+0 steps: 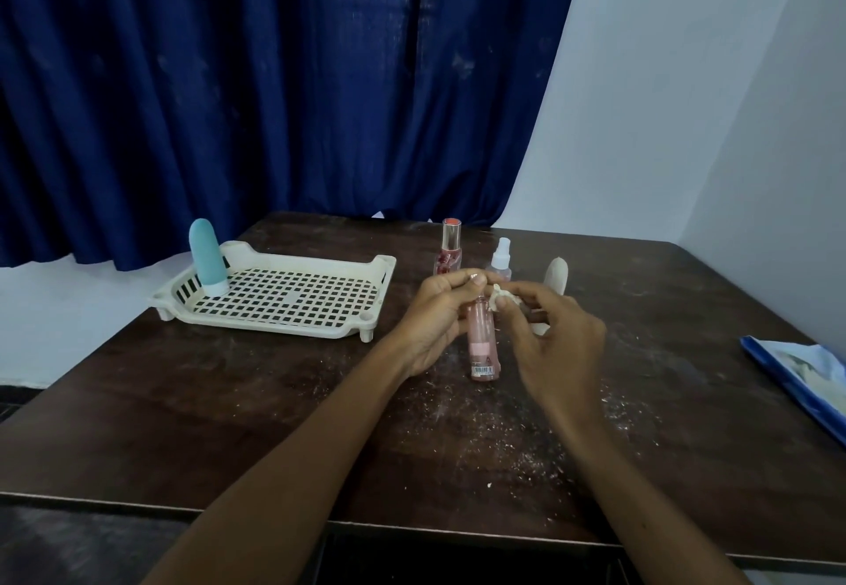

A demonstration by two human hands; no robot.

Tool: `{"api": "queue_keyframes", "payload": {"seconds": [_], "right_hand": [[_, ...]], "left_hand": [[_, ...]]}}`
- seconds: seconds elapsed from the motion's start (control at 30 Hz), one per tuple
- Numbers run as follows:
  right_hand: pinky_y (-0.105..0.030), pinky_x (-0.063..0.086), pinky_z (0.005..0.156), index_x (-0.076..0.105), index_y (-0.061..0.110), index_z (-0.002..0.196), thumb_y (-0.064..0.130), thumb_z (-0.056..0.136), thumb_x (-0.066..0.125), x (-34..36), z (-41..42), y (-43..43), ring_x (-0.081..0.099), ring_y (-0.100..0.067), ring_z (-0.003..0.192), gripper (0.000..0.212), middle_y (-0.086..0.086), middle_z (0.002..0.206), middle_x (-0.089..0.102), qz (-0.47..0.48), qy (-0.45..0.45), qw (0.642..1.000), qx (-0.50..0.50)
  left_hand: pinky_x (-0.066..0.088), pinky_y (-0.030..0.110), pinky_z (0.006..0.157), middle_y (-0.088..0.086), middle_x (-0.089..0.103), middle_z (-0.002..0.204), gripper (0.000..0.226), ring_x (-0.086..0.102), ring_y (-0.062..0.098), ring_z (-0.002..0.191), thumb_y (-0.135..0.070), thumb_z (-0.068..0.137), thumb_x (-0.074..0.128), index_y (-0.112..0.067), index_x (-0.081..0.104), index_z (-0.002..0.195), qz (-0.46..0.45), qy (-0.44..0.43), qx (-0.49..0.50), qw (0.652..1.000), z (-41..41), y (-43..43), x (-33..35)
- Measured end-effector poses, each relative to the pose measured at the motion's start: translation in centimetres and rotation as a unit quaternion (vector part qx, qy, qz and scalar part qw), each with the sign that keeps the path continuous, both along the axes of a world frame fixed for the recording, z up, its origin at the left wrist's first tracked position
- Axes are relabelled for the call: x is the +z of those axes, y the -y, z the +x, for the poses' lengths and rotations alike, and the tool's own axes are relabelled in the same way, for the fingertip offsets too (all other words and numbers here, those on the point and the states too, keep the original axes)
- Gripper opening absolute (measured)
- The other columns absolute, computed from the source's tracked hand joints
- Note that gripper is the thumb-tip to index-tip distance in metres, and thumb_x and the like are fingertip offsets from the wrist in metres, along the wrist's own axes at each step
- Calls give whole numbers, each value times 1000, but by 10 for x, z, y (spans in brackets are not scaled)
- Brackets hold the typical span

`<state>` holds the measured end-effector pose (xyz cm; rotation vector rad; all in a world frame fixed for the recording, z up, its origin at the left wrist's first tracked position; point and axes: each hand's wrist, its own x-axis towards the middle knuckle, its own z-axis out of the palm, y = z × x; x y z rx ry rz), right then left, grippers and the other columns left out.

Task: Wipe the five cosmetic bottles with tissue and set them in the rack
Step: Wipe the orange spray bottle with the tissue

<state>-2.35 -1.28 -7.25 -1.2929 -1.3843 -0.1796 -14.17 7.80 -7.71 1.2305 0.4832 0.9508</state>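
My left hand (435, 319) grips the top of a pink bottle (481, 342), holding it upright over the table. My right hand (554, 337) pinches a crumpled white tissue (502, 298) against the bottle's upper part. A teal tube (207, 257) stands cap-down in the far left corner of the cream rack (284, 314). Behind my hands stand a clear bottle with a red flower print (449, 248), a small clear spray bottle (500, 259) and a cream tube (556, 275), partly hidden by my right hand.
The dark wooden table (274, 424) is dusted with white tissue crumbs near the front. A blue-edged packet (805, 378) lies at the right edge. A blue curtain (274, 81) hangs behind the table, and a white wall (686, 104) is at right.
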Motion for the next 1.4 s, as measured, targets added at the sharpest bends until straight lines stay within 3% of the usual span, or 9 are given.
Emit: {"api": "queue_keyframes", "payload": {"seconds": [0.13, 0.3, 0.53, 0.67, 0.8, 0.93, 1.1, 1.23, 1.4], "right_hand": [[-9, 52, 71, 74, 18, 104, 13, 87, 72, 4, 4, -8, 63, 9, 73, 18, 15, 88, 70, -4, 33, 999, 3], [-12, 54, 73, 71, 11, 106, 13, 85, 73, 7, 3, -12, 66, 1, 75, 21, 4, 91, 73, -27, 74, 996, 30], [-36, 59, 73, 74, 9, 105, 12, 81, 75, 17, 11, -15, 68, -9, 72, 24, -2, 92, 75, -60, 143, 988, 17], [-27, 59, 72, 74, 10, 104, 10, 81, 76, 19, 6, -11, 67, -6, 70, 24, -1, 90, 75, -55, 146, 987, 37], [-29, 59, 73, 75, 9, 101, 9, 81, 76, 18, 10, -13, 66, -5, 68, 20, -1, 87, 75, -74, 115, 990, 15], [-7, 51, 70, 73, 16, 105, 11, 84, 73, 8, 8, -7, 62, 8, 73, 22, 13, 87, 68, -63, 46, 997, 5], [0, 43, 71, 73, 19, 108, 9, 83, 74, -1, 5, -5, 62, 1, 73, 28, 5, 93, 72, -53, 89, 995, -8], [-10, 51, 74, 73, 19, 107, 7, 79, 78, -3, 6, -4, 67, -5, 76, 31, 0, 94, 74, -50, 118, 991, 23], [-9, 50, 74, 73, 19, 108, 9, 80, 77, -3, 11, -2, 66, -2, 75, 30, 2, 94, 74, -55, 123, 991, 23]], "left_hand": [[55, 37, 89, 12, 70, 113, 23, 64, 22, 104, -11, 102, 49, -7, 70, 110, -8, 11, -8, 1000, 1, 0, 0], [54, 44, 95, 12, 71, 107, 22, 66, 23, 100, -12, 102, 49, -7, 70, 109, -9, 11, 0, 1000, 2, -1, -1], [56, 32, 81, 10, 72, 108, 21, 68, 16, 94, -12, 102, 50, -8, 70, 109, -9, 6, 5, 1000, 1, -1, 0], [57, 34, 82, 12, 72, 106, 24, 68, 17, 94, -13, 102, 50, -5, 67, 116, -4, 1, 9, 1000, 1, -3, -2], [56, 32, 79, 13, 71, 113, 25, 67, 19, 99, -15, 101, 51, -4, 67, 117, 6, -13, 15, 1000, 1, -2, -2], [56, 33, 82, 10, 72, 113, 24, 68, 19, 102, -16, 102, 50, -6, 70, 112, 16, -20, 25, 999, 0, -4, -3], [56, 32, 80, 9, 72, 113, 25, 69, 17, 97, -16, 103, 49, -5, 69, 112, 21, -28, 19, 999, 2, -3, -3], [57, 32, 83, 12, 73, 116, 27, 70, 21, 105, -16, 104, 46, 0, 65, 116, 29, -19, 1, 999, 0, -1, -1], [57, 32, 85, 13, 72, 116, 28, 70, 21, 107, -16, 105, 44, 0, 63, 117, 36, -19, -4, 999, 0, 2, -1]]}}
